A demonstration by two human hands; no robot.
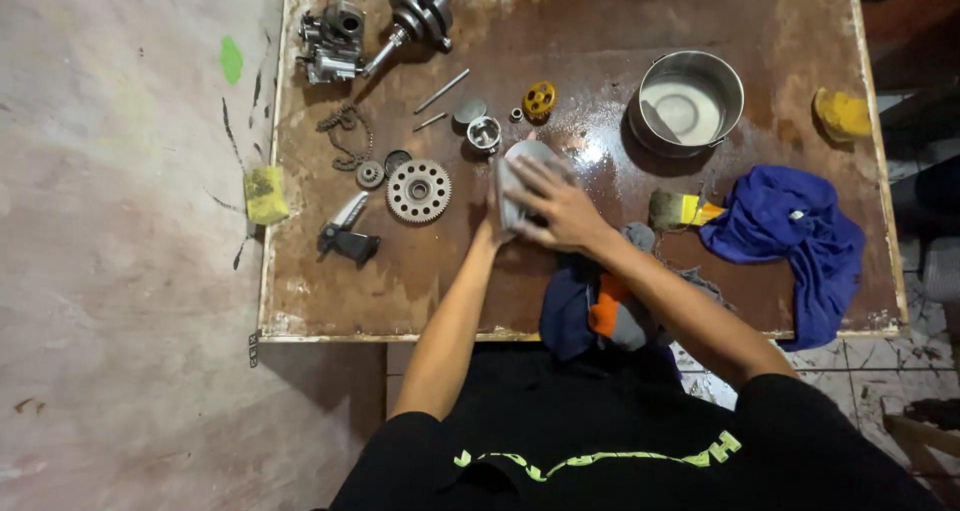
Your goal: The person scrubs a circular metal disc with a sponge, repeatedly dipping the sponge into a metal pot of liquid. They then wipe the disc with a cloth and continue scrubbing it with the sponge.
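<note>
Hands: we see both over the middle of the desk, meeting at a round grey metal part.
Right hand: our right hand lies palm down with fingers spread and bent, pressed over a grey rag and the near edge of the metal part; the forearm runs from the lower right, elbow bent outward.
Left hand: our left hand is mostly hidden beneath the right one; the forearm rises nearly straight from the lower edge, and we cannot tell how its fingers are set, though it appears to support the part from the left.
Metal part: a pale disc-like piece, only its far rim showing beyond the fingers, just off the wet, shiny patch of the desk.
Left of the hands: a large toothed gear, a small gear and a chain lie close together; a dark tool rests nearer the desk edge, with a yellow sponge hanging over that edge.
Beyond the hands: a piston, a yellow round piece, two thin rods, a crankshaft and an engine casting at the far corner.
Right of the hands: a metal pot holding cloudy liquid, a paintbrush, a blue cloth, and another yellow sponge near the far right edge.
Near edge: a bundle of dark blue, orange and grey cloth lies under our right forearm.
</note>
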